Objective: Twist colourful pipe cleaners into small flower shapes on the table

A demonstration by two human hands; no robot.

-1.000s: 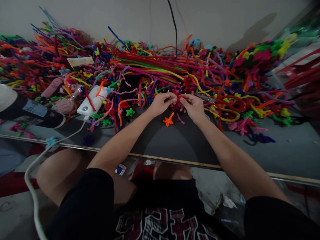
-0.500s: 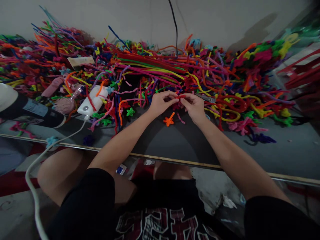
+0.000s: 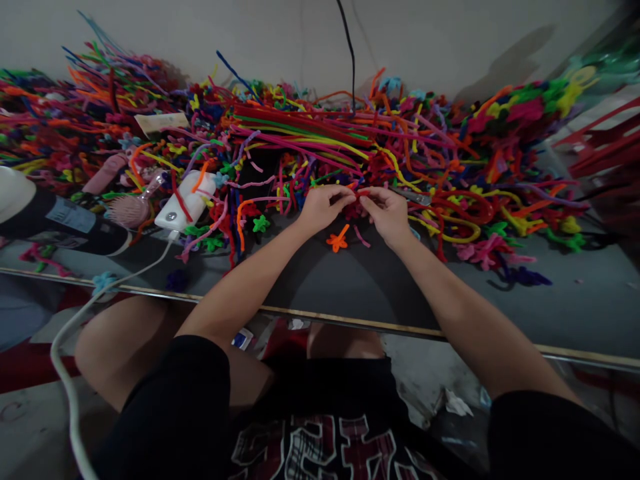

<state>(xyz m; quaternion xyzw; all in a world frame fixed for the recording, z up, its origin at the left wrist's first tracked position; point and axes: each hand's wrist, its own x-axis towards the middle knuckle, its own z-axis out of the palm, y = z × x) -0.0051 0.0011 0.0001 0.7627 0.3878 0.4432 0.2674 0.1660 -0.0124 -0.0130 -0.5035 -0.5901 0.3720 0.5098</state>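
Both hands meet over the middle of the table, pinching a small red pipe cleaner between their fingertips. My left hand is closed, thumb and forefinger pressed together at its left end. From the other side, my right hand grips the red piece with thumb and forefinger. Much of the piece is hidden by the fingers. Just below them lies an orange pipe-cleaner flower with a short stem. A short purple piece rests beside it. Behind the hands stretches a bundle of straight pipe cleaners.
Heaps of coloured pipe cleaners line the wall. On the left are a white power strip with a cable, a pink hairbrush and a dark bottle lying down. Scissors lie right of my hands. The table's front edge runs before my lap.
Little differs. My fingers have shifted slightly around the red pipe cleaner, and the fingertips of both hands stay close together. The things on the table have not moved.
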